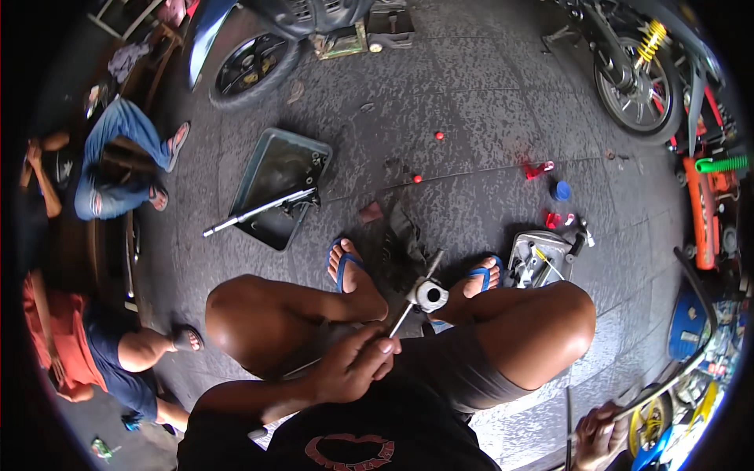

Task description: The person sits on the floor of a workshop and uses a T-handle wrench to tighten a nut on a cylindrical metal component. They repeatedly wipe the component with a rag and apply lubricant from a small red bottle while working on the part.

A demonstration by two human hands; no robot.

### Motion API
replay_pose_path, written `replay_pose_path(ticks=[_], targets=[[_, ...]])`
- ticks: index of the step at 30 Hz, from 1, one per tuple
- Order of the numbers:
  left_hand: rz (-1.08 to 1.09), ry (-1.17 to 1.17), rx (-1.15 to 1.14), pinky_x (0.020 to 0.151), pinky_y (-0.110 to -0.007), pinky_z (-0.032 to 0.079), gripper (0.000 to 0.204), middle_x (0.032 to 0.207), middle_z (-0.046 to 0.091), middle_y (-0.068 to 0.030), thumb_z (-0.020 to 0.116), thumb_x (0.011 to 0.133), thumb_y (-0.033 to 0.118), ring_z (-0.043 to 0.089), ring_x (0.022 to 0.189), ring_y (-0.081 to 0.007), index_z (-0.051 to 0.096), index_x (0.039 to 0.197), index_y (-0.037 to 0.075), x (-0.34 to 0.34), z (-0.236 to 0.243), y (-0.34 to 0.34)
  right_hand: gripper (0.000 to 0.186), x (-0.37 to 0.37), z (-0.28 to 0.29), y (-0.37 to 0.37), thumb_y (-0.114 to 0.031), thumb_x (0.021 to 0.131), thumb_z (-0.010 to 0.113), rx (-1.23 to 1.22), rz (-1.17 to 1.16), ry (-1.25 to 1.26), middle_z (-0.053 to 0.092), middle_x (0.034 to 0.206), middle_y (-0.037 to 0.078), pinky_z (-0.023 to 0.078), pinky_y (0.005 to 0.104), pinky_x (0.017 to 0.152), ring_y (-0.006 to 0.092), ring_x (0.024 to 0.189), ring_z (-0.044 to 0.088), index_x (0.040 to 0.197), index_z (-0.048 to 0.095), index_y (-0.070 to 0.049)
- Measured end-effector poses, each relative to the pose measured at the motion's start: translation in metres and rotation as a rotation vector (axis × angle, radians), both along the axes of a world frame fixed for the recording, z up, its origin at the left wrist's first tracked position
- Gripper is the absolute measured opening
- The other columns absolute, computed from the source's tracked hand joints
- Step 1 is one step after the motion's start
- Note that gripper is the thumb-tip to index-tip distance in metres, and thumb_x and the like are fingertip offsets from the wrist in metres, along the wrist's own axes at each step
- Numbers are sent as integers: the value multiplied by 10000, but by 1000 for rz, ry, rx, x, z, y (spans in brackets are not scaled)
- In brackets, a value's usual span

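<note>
My left hand (355, 367) is closed around a thin metal rod (400, 320). The rod's far end meets a silvery metal part with a round hole (429, 295), and a short tube sticks out beyond that part between my feet. At the lower right, my right hand (601, 436) is closed on a long, dark-grey bar or hose (674, 380) that bends up along the right edge. Whether it is rigid cannot be made out. Ahead on the left, a chrome tube (259, 212) lies across a dark rectangular tray (312, 145) that also holds small metal pieces.
Beside my right foot is a grey tray of tools (542, 242). Red pieces (539, 169), a blue cap (560, 191) and small red balls (439, 136) lie on the tiled floor. Motorcycle wheels (640, 90) stand ahead, a red jack (701, 220) at right. Two people sit at left.
</note>
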State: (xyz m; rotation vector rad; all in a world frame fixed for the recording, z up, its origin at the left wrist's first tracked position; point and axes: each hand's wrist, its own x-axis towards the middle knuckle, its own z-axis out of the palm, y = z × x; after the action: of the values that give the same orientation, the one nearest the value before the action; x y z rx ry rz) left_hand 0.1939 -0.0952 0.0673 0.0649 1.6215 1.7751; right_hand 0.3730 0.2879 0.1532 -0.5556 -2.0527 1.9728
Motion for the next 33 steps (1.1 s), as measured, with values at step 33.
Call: replay_pose_path(ticks=[33], targets=[[383, -269, 567, 538, -261, 376, 331, 696, 480, -37, 458, 1059, 436, 430, 577, -101, 448, 975, 116, 71, -35, 71, 320, -19, 15, -105, -244, 993, 639, -454, 344, -723, 543, 662, 35, 341, 216, 482, 68, 522, 411, 1089, 653, 61]])
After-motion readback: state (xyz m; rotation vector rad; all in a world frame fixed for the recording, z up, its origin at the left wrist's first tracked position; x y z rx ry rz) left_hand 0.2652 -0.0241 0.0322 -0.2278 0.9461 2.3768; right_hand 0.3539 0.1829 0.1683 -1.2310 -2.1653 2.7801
